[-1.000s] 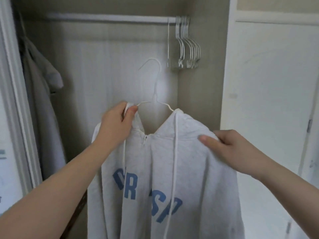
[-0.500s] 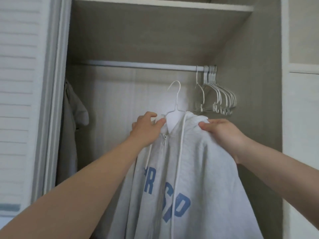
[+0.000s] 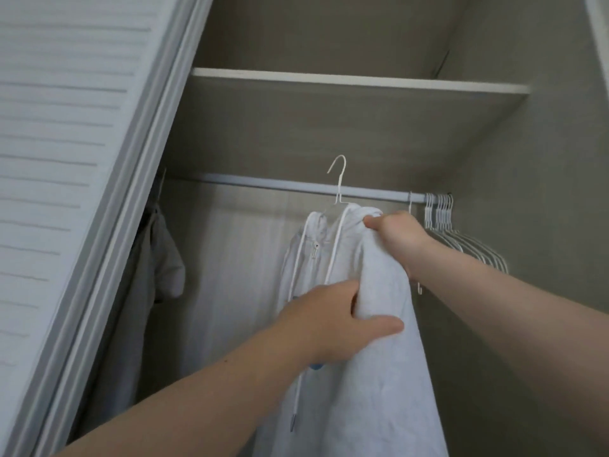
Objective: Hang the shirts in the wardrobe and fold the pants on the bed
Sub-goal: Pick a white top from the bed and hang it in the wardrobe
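A light grey zip hoodie with white drawstrings hangs on a white wire hanger. The hanger's hook rises just above the wardrobe rail, in front of it; whether it rests on the rail I cannot tell. My right hand grips the hoodie's right shoulder at the top. My left hand grips the hoodie's front fabric lower down, thumb stretched across the cloth. The blue lettering is mostly hidden behind my left hand.
Several empty white wire hangers bunch at the rail's right end. A grey garment hangs at the far left. A shelf sits above the rail. A white louvred door stands at the left.
The hoodie and hanger have gone up to rail height and turned sideways. My left hand has dropped from the collar to the front fabric. The view has tilted upward.
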A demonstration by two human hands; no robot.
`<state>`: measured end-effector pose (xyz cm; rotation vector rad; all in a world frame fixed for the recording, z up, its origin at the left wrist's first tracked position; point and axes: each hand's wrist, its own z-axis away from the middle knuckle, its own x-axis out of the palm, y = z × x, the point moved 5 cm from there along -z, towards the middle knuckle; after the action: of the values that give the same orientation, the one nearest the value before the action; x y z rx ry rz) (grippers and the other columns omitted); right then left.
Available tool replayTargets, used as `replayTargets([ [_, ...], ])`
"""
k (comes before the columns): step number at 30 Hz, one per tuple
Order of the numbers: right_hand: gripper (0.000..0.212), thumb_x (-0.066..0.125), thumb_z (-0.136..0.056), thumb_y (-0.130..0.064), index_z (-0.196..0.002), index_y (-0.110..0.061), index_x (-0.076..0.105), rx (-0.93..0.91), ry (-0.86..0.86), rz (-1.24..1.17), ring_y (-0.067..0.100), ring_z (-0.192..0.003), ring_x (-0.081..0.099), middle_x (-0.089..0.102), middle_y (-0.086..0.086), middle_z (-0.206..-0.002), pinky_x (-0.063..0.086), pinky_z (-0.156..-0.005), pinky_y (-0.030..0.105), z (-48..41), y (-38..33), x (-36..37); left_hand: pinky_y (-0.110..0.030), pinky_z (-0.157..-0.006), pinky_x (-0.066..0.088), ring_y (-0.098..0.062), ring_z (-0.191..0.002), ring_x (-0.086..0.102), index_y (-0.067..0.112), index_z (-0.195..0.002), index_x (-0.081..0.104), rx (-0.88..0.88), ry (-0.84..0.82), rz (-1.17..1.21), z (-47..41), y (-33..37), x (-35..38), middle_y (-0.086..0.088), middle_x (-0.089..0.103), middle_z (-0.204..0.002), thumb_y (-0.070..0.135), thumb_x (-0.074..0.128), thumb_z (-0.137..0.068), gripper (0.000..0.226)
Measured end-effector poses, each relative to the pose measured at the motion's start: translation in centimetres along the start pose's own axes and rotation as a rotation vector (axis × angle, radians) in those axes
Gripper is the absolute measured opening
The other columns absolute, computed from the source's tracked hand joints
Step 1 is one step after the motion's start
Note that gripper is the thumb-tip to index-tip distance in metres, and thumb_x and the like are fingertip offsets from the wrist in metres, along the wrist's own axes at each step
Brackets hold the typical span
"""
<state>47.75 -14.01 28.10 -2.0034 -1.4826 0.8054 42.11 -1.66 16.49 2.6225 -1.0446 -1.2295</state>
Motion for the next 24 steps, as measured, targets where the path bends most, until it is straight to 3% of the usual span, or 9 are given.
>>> replayTargets([
  [2, 0.025, 0.063, -0.095, -0.021, -0.109, -0.001, 0.066, 0.003, 0.018, -0.018, 0.03, -0.095, 0.064, 0.066, 0.018, -0.104, 0.05, -0.085, 0.037, -2.7, 0.1, 0.6, -0.041, -0.09, 0.052, -0.02, -0.109, 0.063, 0.038, -0.124, 0.055, -0.036, 0.0, -0.231, -1.3, -0.2, 0.1, 0.01, 0.065, -0.123, 0.072, 0.055, -0.078, 0.058],
  [5, 0.022, 0.062, -0.095, -0.019, -0.107, -0.002, 0.064, -0.006, 0.036, -0.016, 0.025, -0.079, 0.058, 0.06, 0.011, -0.084, 0.043, -0.075, 0.032, -6.5, 0.4, 1.4, -0.035, -0.079, 0.042, -0.031, -0.11, 0.061, 0.027, -0.098, 0.048, -0.057, 0.104, -0.391, -3.3, -1.2, -0.6, -0.004, 0.063, -0.12, 0.042, 0.053, -0.095, 0.016],
  [6, 0.018, 0.061, -0.095, -0.018, -0.106, -0.003, 0.063, -0.006, 0.044, -0.009, 0.022, -0.073, 0.054, 0.057, 0.009, -0.079, 0.04, -0.073, 0.031, -7.6, 0.6, 1.6, -0.034, -0.075, 0.038, -0.032, -0.108, 0.061, 0.027, -0.091, 0.042, -0.071, 0.129, -0.42, -3.8, -1.6, -0.9, -0.007, 0.063, -0.117, 0.04, 0.052, -0.097, 0.017],
  [8, 0.017, 0.058, -0.097, -0.014, -0.108, -0.002, 0.062, 0.015, 0.045, 0.01, 0.021, -0.071, 0.053, 0.057, 0.009, -0.081, 0.039, -0.073, 0.031, -9.6, 1.3, 2.1, -0.034, -0.073, 0.034, -0.034, -0.104, 0.061, 0.026, -0.088, 0.036, -0.099, 0.147, -0.467, -4.6, -2.6, -1.5, -0.009, 0.062, -0.113, 0.041, 0.05, -0.1, 0.024],
  [14, 0.034, 0.042, -0.104, -0.003, -0.133, 0.01, 0.052, 0.172, -0.054, -0.003, 0.027, -0.099, 0.056, 0.059, 0.02, -0.12, 0.034, -0.079, 0.026, -12.3, 5.6, 4.4, -0.037, -0.073, 0.031, -0.036, -0.102, 0.061, 0.026, -0.093, 0.037, -0.12, 0.122, -0.589, -6.0, -5.1, -1.2, -0.01, 0.064, -0.113, 0.044, 0.046, -0.102, 0.021],
  [17, 0.033, 0.052, -0.101, -0.006, -0.129, 0.011, 0.055, 0.174, -0.059, -0.031, 0.023, -0.079, 0.052, 0.056, 0.017, -0.106, 0.037, -0.063, 0.027, -12.8, 7.3, 5.3, -0.037, -0.073, 0.03, -0.036, -0.102, 0.06, 0.026, -0.092, 0.034, -0.118, 0.099, -0.607, -6.1, -6.2, -0.6, -0.011, 0.063, -0.112, 0.04, 0.046, -0.102, 0.021],
  [19, 0.034, 0.058, -0.098, -0.011, -0.126, 0.009, 0.057, 0.123, -0.048, -0.051, 0.025, -0.084, 0.054, 0.056, 0.017, -0.102, 0.04, -0.067, 0.027, -12.9, 8.0, 6.0, -0.037, -0.073, 0.03, -0.037, -0.102, 0.06, 0.025, -0.091, 0.033, -0.121, 0.093, -0.61, -6.1, -6.9, -0.5, -0.013, 0.063, -0.111, 0.037, 0.045, -0.103, 0.021],
  [21, 0.034, 0.063, -0.095, -0.016, -0.121, 0.006, 0.058, 0.089, -0.053, -0.046, 0.026, -0.076, 0.056, 0.058, 0.017, -0.098, 0.041, -0.073, 0.029, -12.7, 8.4, 6.4, -0.037, -0.073, 0.03, -0.037, -0.101, 0.059, 0.024, -0.091, 0.033, -0.126, 0.09, -0.618, -6.0, -7.5, -0.5, -0.012, 0.062, -0.11, 0.037, 0.045, -0.103, 0.021],
  [24, 0.034, 0.07, -0.089, -0.018, -0.114, 0.005, 0.062, 0.063, -0.136, -0.062, 0.028, -0.071, 0.061, 0.062, 0.016, -0.088, 0.047, -0.064, 0.03, -11.7, 8.1, 6.4, -0.036, -0.073, 0.03, -0.036, -0.1, 0.059, 0.024, -0.092, 0.033, -0.154, 0.074, -0.625, -5.9, -8.4, -0.3, -0.012, 0.062, -0.109, 0.036, 0.045, -0.103, 0.02],
])
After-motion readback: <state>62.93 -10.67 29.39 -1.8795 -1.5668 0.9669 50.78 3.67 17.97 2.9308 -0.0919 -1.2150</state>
